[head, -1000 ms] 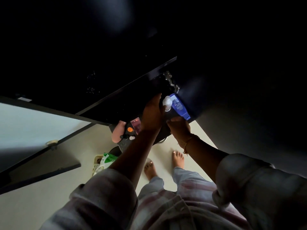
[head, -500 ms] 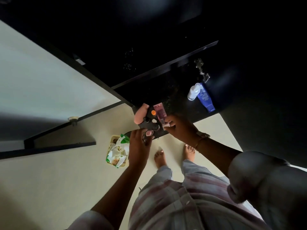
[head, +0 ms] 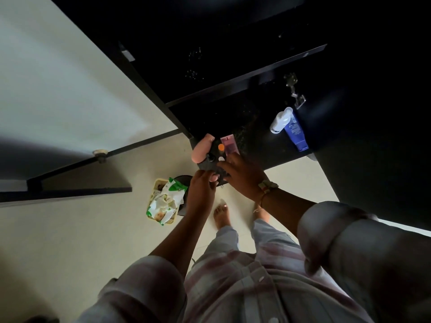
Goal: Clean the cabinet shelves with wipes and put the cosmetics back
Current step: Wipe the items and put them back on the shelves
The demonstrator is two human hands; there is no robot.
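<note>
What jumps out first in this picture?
Both hands meet at a dark tray of cosmetics at the front edge of the shelf; the left hand grips it, the right hand reaches over it. Farther right on the shelf sit a blue tube and a white bottle, and a wipes pack fills a basket on the floor.

Open shelf [head: 256, 145] gap — organizer [head: 207, 163] left, blue tube [head: 296, 134] right.

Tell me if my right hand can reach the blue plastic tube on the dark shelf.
Probably yes. The blue plastic tube lies at the open front of the dark shelf, nothing before it, and the right hand is close by, over the dark cosmetics holder.
</note>
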